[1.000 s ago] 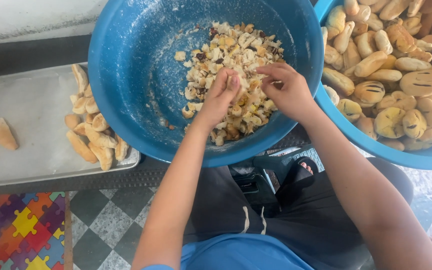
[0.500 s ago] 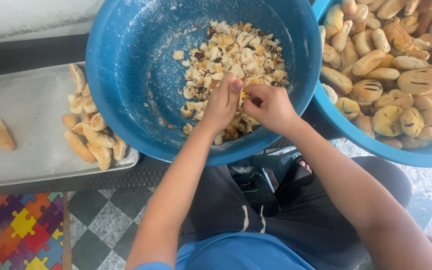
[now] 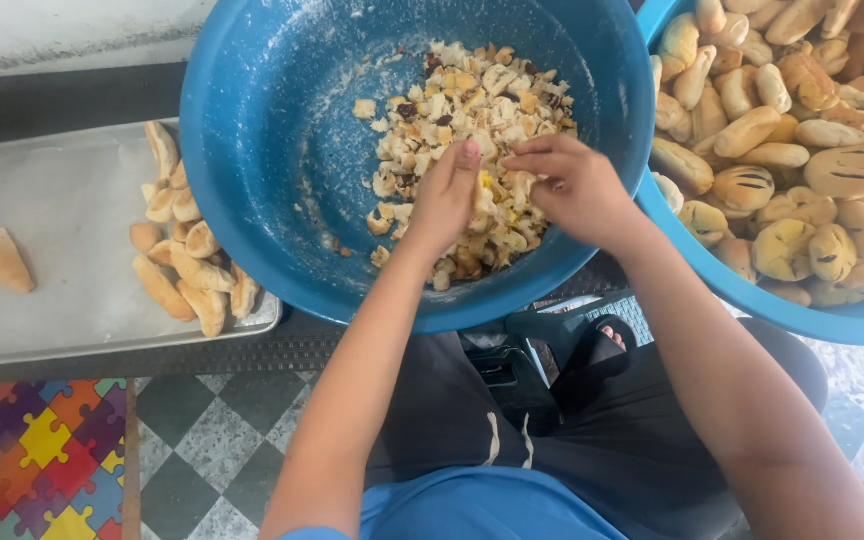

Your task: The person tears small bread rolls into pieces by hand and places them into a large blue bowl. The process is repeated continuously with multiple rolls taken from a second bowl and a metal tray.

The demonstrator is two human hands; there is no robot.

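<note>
In the big blue basin (image 3: 282, 200), centre of view, both yr hands sit over the heap of torn bread pieces (image 3: 462, 110). L hand (image 3: 444, 200) is curled narrow, fingers bunched on a pale bread chunk (image 3: 487, 192) w/ thumb pointing up; R hand (image 3: 572, 185) pinches the same chunk from the other side, fingertips (image 3: 524, 162) touching it. So: both closed on bread, neither spread wide. How much is in each palm — can't tell, the backs of the hands hide it.

Risks, as I judge them: crumbs & bits flicking over the near rim onto yr lap or the checkered floor (image 3: 202, 440), since you're working close to the near wall of the basin and the heap runs down that slope. Basin looks perched on the table edge, part overhanging yr knees; leaning on it w/ yr wrists could tip it. Second blue tub (image 3: 752, 300) of whole rolls (image 3: 782, 150) butts against the basin on yr R — an elbow swing could knock rolls out or mix torn bits in.

Position: chunk is between the 2 hands, touching both, just above the heap's near part. Rest of the pieces lie beyond and under yr fingers. Metal tray (image 3: 62, 330) w/ a few more rolls is to yr L, well apart from either hand.
</note>
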